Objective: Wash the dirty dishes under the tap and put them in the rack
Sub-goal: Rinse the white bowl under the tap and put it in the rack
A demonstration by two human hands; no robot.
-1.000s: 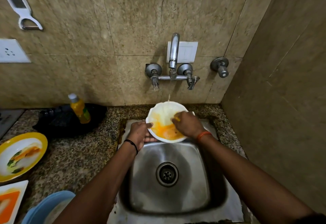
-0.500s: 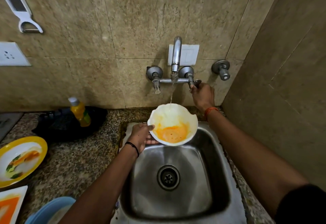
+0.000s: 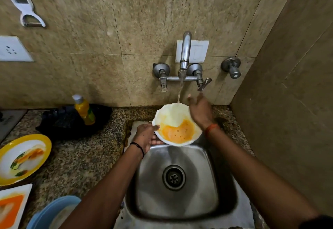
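Rinsing the bowl (image 3: 175,124) under the running tap (image 3: 185,52), above the sink (image 3: 223,183).

To rinse well, the person should tilt it so orange water drains while rubbing the stain. The left hand (image 3: 146,136) gripped its rim; the right hand (image 3: 200,109) hovered spread open over the far edge, holding nothing.

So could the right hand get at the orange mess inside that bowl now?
Probably yes. The right hand hovers open at the bowl's far rim, and the orange residue lies uncovered; the left hand grips only the outer edge.
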